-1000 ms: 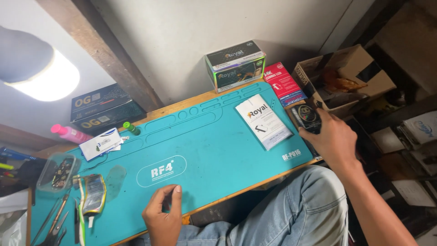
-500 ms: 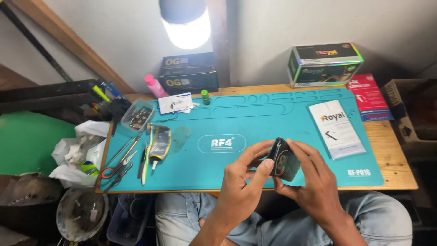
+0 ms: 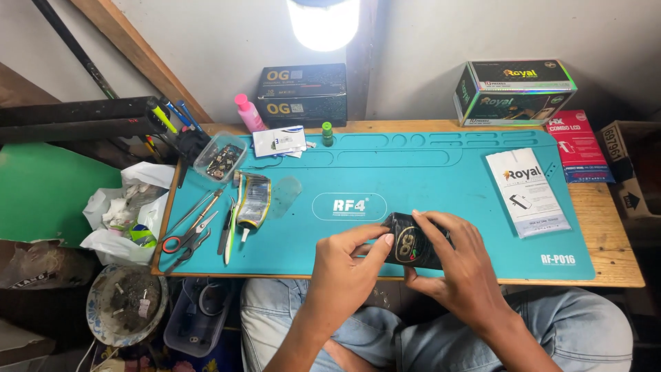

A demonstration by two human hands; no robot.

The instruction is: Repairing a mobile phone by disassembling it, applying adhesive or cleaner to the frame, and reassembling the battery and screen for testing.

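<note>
Both hands on the black packet (image 3: 411, 242), held just over the near edge of the teal mat (image 3: 427, 172), right of the mat's white oval mark. Left hand (image 3: 344, 270) pinching the packet's left end, thumb and fingers closed on it. Right hand (image 3: 460, 265) wrapped round the right side and underside, fingers clamped on top. Versus 0.5 s ago: same 2-hand hold, packet about the same spot over the mat's near edge, now lying flatter with the gold print facing up; camera aim slightly changed, mat contents unchanged. Versus 1.0 s ago: packet was off the mat's far right end in the right hand alone, left hand flat on the mat's near edge. On the mat, right part: white leaflet (image 3: 527, 191), lying flat, untouched. Left part of the mat: red-handled scissors (image 3: 187, 235), tweezers, small glue tube (image 3: 253, 201), clear tray of small parts (image 3: 219, 158). Behind the mat: pink bottle (image 3: 248, 114), 2 stacked black boxes (image 3: 301, 94), green-and-black box (image 3: 513, 89). Red box (image 3: 578, 145) off the mat's right end. Lamp (image 3: 323, 22) lit above the mat's far edge.
</note>
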